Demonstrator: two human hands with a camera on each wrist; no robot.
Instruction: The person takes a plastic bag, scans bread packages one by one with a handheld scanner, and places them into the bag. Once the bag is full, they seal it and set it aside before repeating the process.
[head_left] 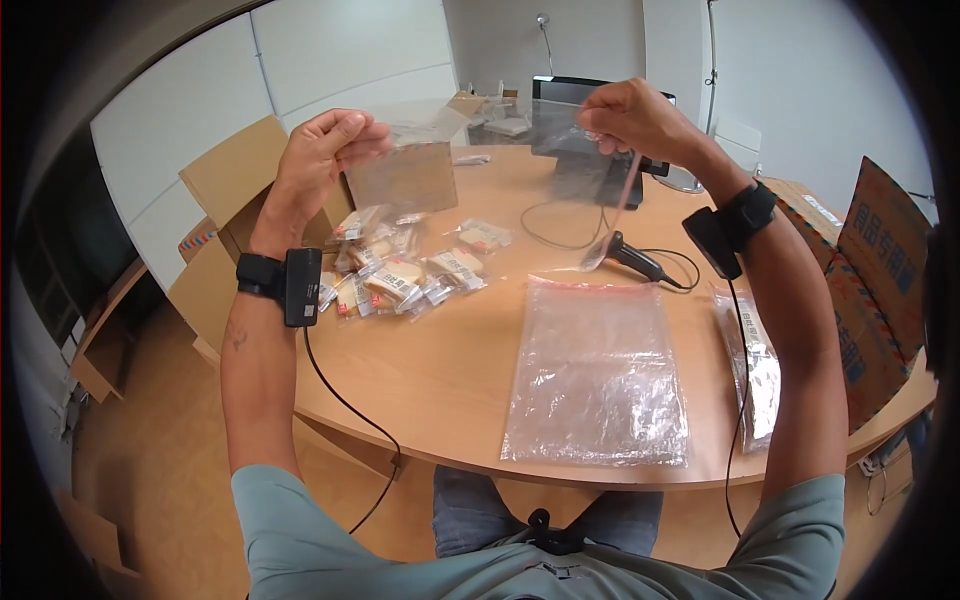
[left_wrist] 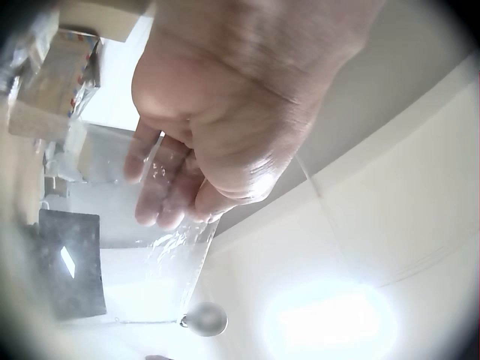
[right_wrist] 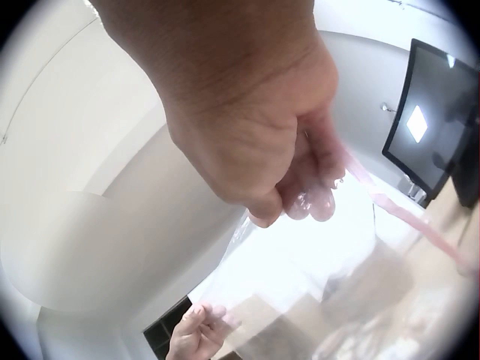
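Both hands are raised over the table and stretch a clear plastic bag [head_left: 572, 178] between them. My left hand [head_left: 325, 150] pinches one upper corner between thumb and fingers, also seen from below in the left wrist view. At the other corner, my right hand [head_left: 640, 122] grips the film with curled fingers. A pinkish strip [right_wrist: 409, 217] runs along the bag's edge below the right hand. Flat on the table in front of me lies another clear bag [head_left: 598, 375] with a pink strip on its far edge. Several small packs of sliced bread [head_left: 395, 278] are heaped below the left hand.
A black handheld scanner [head_left: 635, 262] and its cable lie beyond the flat bag. Folded plastic packaging [head_left: 752, 375] is at the right. Cardboard boxes [head_left: 880, 290] stand on the right, and more cardboard [head_left: 240, 180] at the left. A monitor [left_wrist: 73, 262] stands at the back.
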